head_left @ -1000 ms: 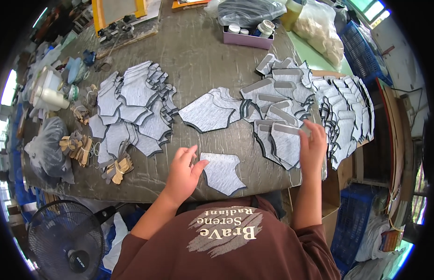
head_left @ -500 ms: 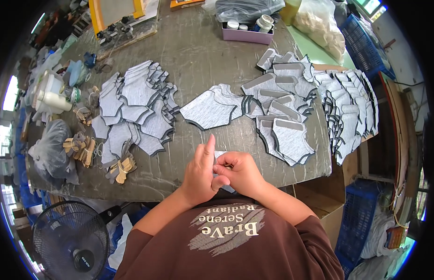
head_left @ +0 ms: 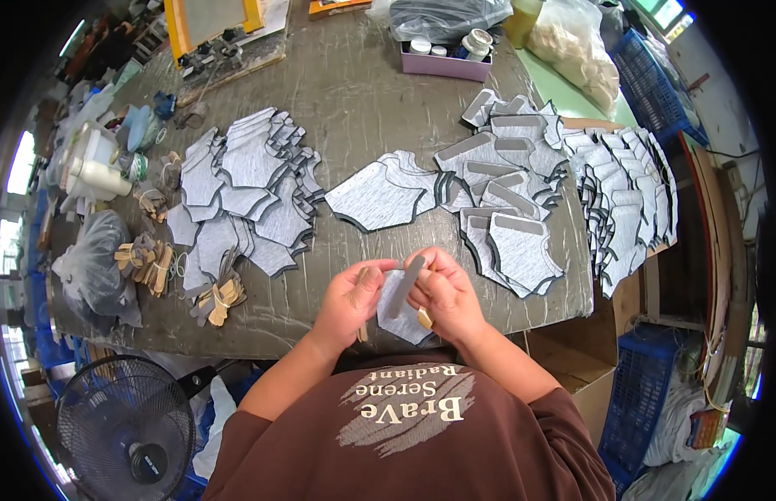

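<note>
In front of my body, my right hand [head_left: 445, 294] is closed on a flat grey strip [head_left: 405, 290], which slants over a light-grey cut fabric piece [head_left: 391, 321]. A small pale-tan end [head_left: 425, 317] pokes out below that hand. My left hand [head_left: 351, 297] is closed, thumb against fingers, its fingertips near the strip's upper end. From beneath it the end of a tan strip [head_left: 362, 333] sticks out; the rest is hidden. Beyond my hands lie dark-edged grey fabric pieces [head_left: 375, 200].
Stacked fabric pieces [head_left: 254, 159] lie at left, others bearing grey strips [head_left: 522, 242] at right, more [head_left: 626, 192] at the right edge. Strip bundles [head_left: 225, 292] and a plastic bag [head_left: 96, 267] are at left. A purple box [head_left: 446, 65] holds jars. A fan [head_left: 125, 426] stands lower left.
My hands have come apart and turned. The grey strip and the fabric piece beneath now show between them; before, my left hand was upright, hiding most of them.
</note>
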A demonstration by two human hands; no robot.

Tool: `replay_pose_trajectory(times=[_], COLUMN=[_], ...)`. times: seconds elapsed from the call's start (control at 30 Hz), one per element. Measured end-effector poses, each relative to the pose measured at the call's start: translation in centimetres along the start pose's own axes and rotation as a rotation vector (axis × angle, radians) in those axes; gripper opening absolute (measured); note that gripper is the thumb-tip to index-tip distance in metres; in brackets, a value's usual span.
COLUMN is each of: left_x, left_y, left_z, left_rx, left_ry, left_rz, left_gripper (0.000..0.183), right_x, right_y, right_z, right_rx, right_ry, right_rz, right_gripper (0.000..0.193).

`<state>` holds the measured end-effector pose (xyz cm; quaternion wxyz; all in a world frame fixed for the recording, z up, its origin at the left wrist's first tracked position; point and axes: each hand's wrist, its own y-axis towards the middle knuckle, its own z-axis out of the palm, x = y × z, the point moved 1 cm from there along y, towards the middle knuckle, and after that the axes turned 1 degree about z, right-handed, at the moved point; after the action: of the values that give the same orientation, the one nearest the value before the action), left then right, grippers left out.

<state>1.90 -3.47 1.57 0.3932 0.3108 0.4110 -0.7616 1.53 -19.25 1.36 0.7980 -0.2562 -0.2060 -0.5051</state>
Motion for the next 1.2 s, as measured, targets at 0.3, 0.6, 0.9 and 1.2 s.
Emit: replay_pose_trajectory(times=[0.3,0.6,0.9,1.2], left_x=[-4.0,-1.7,-1.3,-1.2], left_y=[1.1,2.5,2.7,2.9], left_z=[0.4,-3.9,-3.6,-3.5], left_rx=[0.313,-0.133,-0.143,-0.143], left_ry=[0.869,0.576,0.654,0.71], left_rz=[0.672,0.02,0.021,0.018], left_gripper=[0.017,0.007,0.008,0.008], right_x=[0.2,1.7,-0.4,-0.1], right_y=[-0.8,-3.7,-3.9,-3.8], right_z=[-0.8,-3.1,-3.2,-2.8], right_rx=[-0.087,-0.275,-0.008,-0.07], right_ry=[-0.277,-1.535,-2.021,-1.99], right_rz=[0.019,-0.437,-0.503,-0.488], right_gripper=[0.011,0.018,0.017,0.015])
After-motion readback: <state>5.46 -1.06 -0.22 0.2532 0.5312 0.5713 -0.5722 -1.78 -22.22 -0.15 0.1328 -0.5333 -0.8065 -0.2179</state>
